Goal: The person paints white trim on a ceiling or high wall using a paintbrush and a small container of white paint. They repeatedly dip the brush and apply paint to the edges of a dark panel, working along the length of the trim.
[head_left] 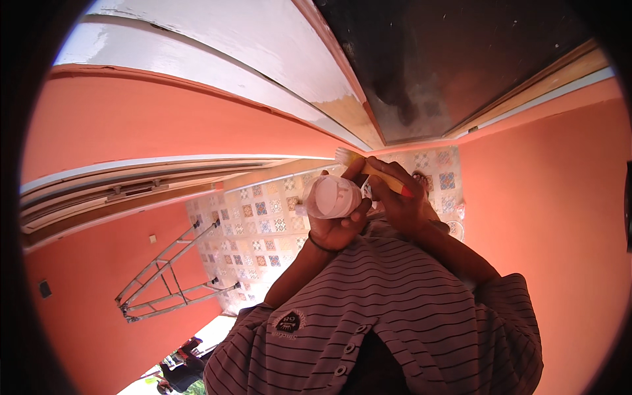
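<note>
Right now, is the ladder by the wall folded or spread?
Spread: the ladder stands with its two pairs of legs well apart on the patterned floor, joining at the top.

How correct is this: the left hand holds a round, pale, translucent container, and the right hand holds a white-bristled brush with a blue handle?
The blue is wrong: the head view shows the white-bristled brush with a yellow handle. Otherwise right: the left hand holds the round, pale, translucent container, the right hand the brush.
</note>
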Tool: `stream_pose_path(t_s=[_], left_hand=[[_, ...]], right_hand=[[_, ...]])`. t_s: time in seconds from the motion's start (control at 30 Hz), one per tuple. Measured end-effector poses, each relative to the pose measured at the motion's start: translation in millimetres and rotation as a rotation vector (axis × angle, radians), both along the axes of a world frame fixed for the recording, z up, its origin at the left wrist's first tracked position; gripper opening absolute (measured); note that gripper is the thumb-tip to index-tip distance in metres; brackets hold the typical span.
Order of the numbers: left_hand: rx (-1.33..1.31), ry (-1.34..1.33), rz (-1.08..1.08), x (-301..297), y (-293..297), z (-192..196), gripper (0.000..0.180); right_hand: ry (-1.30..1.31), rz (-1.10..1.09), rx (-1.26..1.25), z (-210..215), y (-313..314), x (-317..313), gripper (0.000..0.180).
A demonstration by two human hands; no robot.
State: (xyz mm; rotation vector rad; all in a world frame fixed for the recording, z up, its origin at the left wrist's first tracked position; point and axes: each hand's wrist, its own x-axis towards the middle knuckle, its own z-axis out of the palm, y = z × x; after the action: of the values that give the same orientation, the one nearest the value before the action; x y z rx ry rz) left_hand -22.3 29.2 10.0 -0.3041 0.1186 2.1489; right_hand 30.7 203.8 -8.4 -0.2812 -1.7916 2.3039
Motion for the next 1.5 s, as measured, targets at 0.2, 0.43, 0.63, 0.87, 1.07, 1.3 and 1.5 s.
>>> stream_pose_path(t_s=[0.2, 0.43, 0.63, 0.87, 1.07, 1.3, 1.5], left_hand=[[-0.023, -0.063, 0.01, 11, 3, 13, 0.072], [-0.022, -0.051, 0.006, 16, -10, -5, 0.065], [-0.099, -0.027, 0.05, 4, 8, -2, 0.058], [-0.107, 0.022, 0.077, 0, 37, 3, 0.059], [-0.154, 0.055, 0.131, -3, 63, 15, 0.057], [-0.307, 0.147, 0.205, -1, 86, 35, 0.056], [-0.286, 0.17, 0.235, 1, 90, 40, 0.054]], right_hand=[[-0.128, -0.161, 0.012, 8, 26, 6, 0.032], [-0.06, -0.322, -0.606, 18, 76, 20, 0.034], [0.036, -0.26, -0.764, 39, 91, 27, 0.061], [0.112, -0.227, -0.556, 59, 101, 23, 0.04], [0.232, -0.144, -0.311, 109, 112, 16, 0.021], [0.268, -0.129, 0.249, 170, 101, 10, 0.023], [0.198, 0.006, 0.476, 189, 87, -2, 0.018]])
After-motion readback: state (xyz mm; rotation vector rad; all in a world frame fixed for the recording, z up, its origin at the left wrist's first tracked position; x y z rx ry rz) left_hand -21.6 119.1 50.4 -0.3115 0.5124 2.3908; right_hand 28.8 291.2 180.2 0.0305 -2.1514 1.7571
